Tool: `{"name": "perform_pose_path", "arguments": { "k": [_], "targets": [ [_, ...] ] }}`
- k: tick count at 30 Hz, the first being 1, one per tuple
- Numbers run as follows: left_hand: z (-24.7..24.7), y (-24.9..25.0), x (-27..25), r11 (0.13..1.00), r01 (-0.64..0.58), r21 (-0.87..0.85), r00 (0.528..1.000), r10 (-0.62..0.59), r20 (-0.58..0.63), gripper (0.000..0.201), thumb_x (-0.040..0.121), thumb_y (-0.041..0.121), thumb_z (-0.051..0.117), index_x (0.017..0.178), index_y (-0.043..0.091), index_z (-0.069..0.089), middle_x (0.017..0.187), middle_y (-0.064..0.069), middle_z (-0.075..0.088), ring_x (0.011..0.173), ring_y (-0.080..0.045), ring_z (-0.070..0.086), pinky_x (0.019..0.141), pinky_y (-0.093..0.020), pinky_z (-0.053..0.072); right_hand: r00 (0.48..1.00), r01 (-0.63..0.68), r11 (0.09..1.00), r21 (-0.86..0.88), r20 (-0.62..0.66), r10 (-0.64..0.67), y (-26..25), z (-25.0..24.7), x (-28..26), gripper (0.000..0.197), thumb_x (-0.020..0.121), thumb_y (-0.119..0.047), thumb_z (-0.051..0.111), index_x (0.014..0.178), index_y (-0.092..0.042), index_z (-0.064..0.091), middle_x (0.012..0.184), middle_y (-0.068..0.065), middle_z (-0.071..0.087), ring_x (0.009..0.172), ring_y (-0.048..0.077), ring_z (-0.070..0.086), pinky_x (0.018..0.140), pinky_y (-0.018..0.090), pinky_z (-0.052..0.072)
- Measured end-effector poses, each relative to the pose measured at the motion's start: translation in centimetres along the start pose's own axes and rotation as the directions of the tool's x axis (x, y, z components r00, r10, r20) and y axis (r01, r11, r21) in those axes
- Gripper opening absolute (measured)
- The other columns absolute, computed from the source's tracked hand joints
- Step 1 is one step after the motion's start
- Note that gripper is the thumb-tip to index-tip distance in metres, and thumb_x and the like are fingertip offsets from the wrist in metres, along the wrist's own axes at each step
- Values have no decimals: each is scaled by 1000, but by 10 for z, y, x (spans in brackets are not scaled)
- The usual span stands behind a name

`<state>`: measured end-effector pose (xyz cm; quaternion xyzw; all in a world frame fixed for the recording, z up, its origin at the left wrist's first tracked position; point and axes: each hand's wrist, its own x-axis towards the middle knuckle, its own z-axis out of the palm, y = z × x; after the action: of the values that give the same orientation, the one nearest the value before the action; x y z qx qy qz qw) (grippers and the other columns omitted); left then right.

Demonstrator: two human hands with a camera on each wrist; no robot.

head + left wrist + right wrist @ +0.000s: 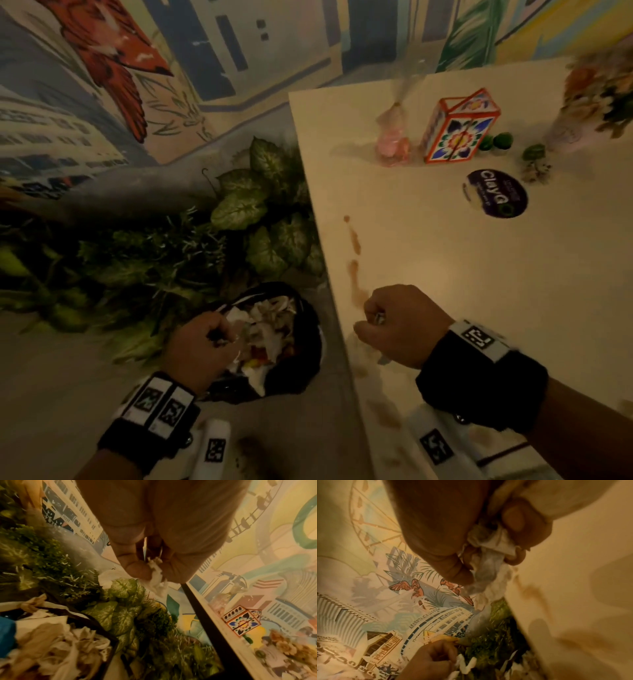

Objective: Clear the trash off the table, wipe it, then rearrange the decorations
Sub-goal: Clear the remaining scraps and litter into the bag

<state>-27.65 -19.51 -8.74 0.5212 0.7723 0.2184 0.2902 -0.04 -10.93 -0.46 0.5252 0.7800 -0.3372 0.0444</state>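
Note:
My left hand (pixel 202 342) hangs over the black trash bin (pixel 308 342) beside the table and pinches a scrap of white tissue (pixel 157 577). My right hand (pixel 394 322) rests fisted near the table's left edge, its fingers curled round a crumpled white tissue (pixel 489 543). Brown smears (pixel 354 260) run along the white table (pixel 513 274) just beyond that hand. At the far end stand a painted floral box (pixel 457 132), a pink glass bottle (pixel 394 137), small green balls (pixel 498 141) and a flower vase (pixel 589 102). A round purple sticker (pixel 496 198) lies mid-table.
The bin is full of crumpled paper (pixel 56 642). Green leafy plants (pixel 260 212) fill the gap between the table's left edge and the painted mural wall (pixel 102 85). More faint stains (pixel 383 411) mark the table's near corner.

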Motion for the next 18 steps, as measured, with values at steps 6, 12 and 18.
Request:
{"name": "perform_pose_path", "arguments": {
  "k": [6, 12, 18],
  "targets": [
    [-26, -81, 18, 999, -29, 24, 992, 26, 120, 22, 64, -5, 70, 61, 13, 57, 68, -2, 59, 66, -15, 56, 57, -22, 41, 997, -43, 992, 122, 72, 34, -84, 85, 45, 48, 84, -29, 58, 54, -4, 29, 57, 10, 32, 59, 36, 34, 54, 30, 27],
    [-8, -123, 38, 999, 13, 43, 976, -22, 218, 25, 72, -5, 66, 62, 16, 55, 66, 5, 51, 67, -16, 52, 56, -19, 39, 935, -354, 841, 408, 150, 321, -94, 160, 104, 51, 82, -16, 63, 43, -17, 30, 37, -2, 27, 42, 15, 27, 48, 24, 24],
    [34, -159, 74, 989, 113, 93, 973, -129, 190, 10, 80, -3, 59, 75, 2, 66, 80, -4, 57, 78, -18, 54, 67, -21, 40, 828, -541, 814, 211, 306, 470, -73, 200, 174, 37, 83, -29, 64, 117, -14, 59, 103, 6, 62, 109, 27, 59, 85, 28, 46]
  ]
}}
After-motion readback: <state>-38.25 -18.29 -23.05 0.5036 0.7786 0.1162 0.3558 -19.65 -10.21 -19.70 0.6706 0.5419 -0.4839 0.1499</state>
